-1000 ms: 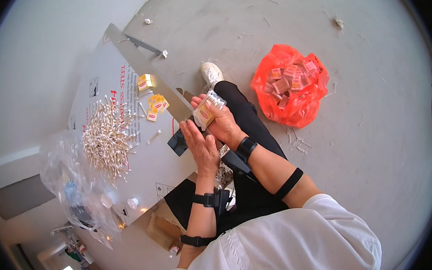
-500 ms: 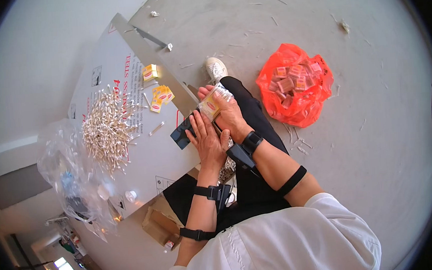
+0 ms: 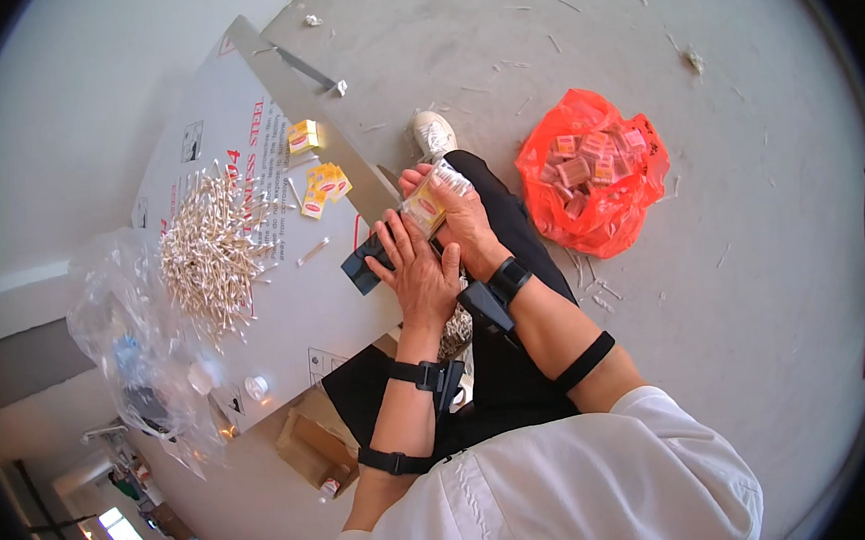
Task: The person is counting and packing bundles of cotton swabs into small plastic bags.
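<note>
My right hand is closed around a small clear packet of cotton swabs with a yellow label, beyond the table's right edge. Spread flat, my left hand has its fingertips near the packet's lower end and over a dark flat object at the table edge. What that object is cannot be made out. A big heap of cotton swabs lies on the table to the left. Between heap and hands are loose yellow label cards, a small stack of yellow cards and a single swab.
A red plastic bag full of pink-labelled packets stands on the floor at the right. A crumpled clear bag hangs at the table's left end, near a white cap. An open cardboard box sits below. Stray swabs litter the floor.
The packet has shifted slightly right and my fingers sit a little differently beside it. The view has moved a touch; the heap, cards and red bag lie as before.
</note>
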